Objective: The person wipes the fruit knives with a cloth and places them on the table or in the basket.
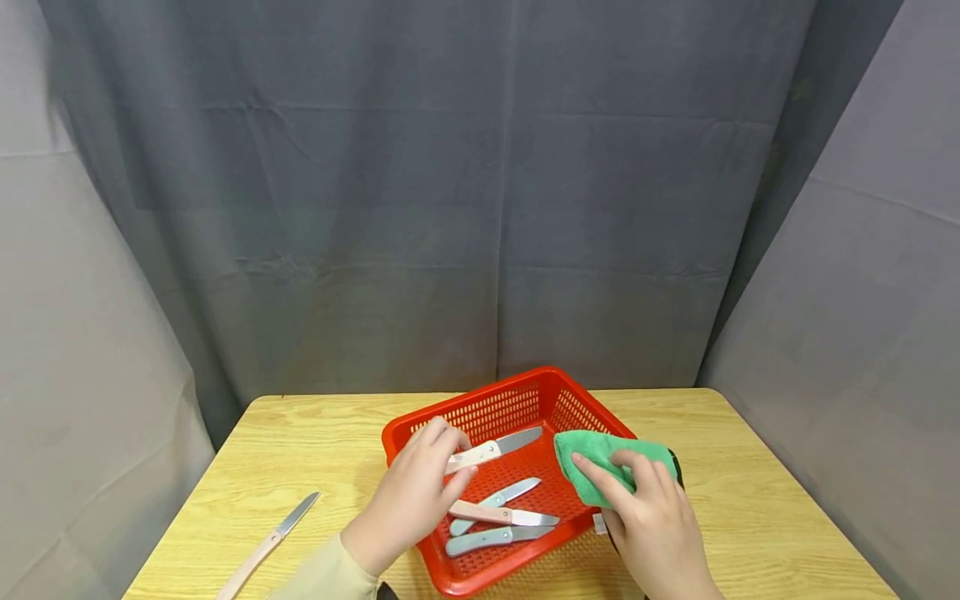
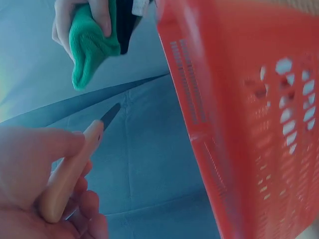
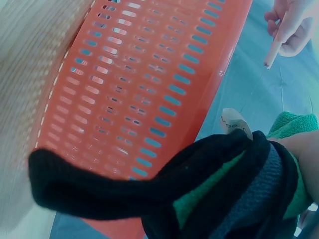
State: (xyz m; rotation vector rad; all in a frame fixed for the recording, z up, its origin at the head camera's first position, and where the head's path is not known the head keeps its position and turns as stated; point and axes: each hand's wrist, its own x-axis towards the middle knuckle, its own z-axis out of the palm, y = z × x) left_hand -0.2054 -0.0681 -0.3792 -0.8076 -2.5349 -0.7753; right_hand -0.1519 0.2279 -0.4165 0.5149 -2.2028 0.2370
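Observation:
My left hand [image 1: 408, 496] holds a paring knife [image 1: 477, 456] by its pale pinkish handle, raised over the red plastic basket [image 1: 517, 385]. The blade points away to the right; in the left wrist view, thumb and fingers wrap the handle [image 2: 70, 179]. On the right, my right hand [image 1: 654, 525] grips a folded green cloth [image 1: 596, 454] with black edging [image 3: 94, 186], at the basket's right rim. Inside the basket lie a pink-handled knife [image 1: 483, 512] and two with pale blue handles, the nearer knife [image 1: 480, 542] toward the front.
Another pink-handled knife [image 1: 262, 554] lies on the wooden table [image 1: 322, 442] left of the basket, its blade pointing away. Grey curtains [image 1: 420, 208] hang behind the table and along both sides. A white tag [image 3: 235, 122] hangs from the cloth.

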